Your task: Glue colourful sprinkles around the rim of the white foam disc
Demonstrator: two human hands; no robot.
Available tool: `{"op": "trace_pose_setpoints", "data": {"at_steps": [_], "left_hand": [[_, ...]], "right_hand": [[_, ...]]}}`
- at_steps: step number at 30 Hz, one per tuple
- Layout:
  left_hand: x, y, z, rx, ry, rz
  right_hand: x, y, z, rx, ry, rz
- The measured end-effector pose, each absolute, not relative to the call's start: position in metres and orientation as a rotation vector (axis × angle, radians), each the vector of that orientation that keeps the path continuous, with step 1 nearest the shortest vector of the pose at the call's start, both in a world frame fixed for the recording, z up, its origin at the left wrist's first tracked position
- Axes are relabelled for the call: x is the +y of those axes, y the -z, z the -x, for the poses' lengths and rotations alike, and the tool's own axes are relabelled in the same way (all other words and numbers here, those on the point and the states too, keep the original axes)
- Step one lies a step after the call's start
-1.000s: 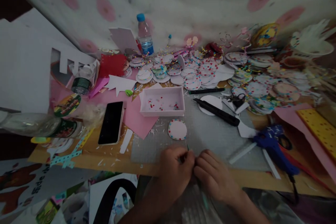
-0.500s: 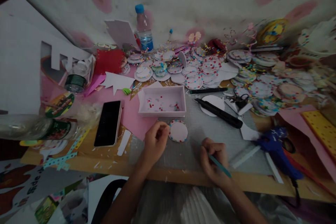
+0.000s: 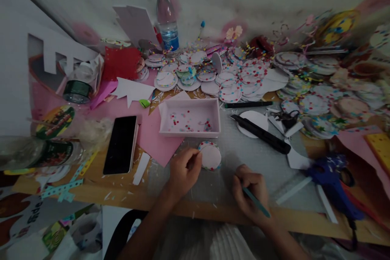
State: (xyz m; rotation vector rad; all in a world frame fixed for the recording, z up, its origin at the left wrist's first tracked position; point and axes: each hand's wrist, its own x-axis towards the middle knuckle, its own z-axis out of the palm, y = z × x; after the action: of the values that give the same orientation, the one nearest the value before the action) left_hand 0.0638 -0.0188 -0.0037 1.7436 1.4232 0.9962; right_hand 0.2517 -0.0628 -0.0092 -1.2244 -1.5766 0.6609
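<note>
My left hand (image 3: 185,168) is closed in a pinch at the left edge of a round white paper disc (image 3: 211,156), whose rim carries small red and blue dots. The disc lies on the grey mat (image 3: 213,191). To its right, my right hand (image 3: 251,191) is curled around a slim teal pen-like stick (image 3: 256,202); the tip is hidden by the fingers. Just beyond the disc sits a shallow pale pink box (image 3: 189,134) with small red and pale bits scattered inside. A black utility knife (image 3: 262,134) rests partly over a plain white disc (image 3: 252,118).
A phone (image 3: 120,145) and plastic bottles lie on the left. A blue glue gun (image 3: 333,185) is at the right, near white strips. Behind the box are piles of decorated discs (image 3: 231,79), a dark pen (image 3: 248,105) and a water bottle (image 3: 167,20).
The view has shifted slightly closer. My left hand stays at the disc's edge, now overlapping it a little more. My right hand still holds the teal stick in much the same place.
</note>
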Motion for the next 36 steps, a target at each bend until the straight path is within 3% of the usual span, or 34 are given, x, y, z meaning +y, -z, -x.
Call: {"op": "trace_pose_setpoints", "data": {"at_steps": [36], "left_hand": [[-0.0168, 0.0024, -0.0642, 1.463, -0.952, -1.769]], "right_hand": [[-0.0654, 0.0118, -0.2529, -1.563, -0.596, 1.194]]}}
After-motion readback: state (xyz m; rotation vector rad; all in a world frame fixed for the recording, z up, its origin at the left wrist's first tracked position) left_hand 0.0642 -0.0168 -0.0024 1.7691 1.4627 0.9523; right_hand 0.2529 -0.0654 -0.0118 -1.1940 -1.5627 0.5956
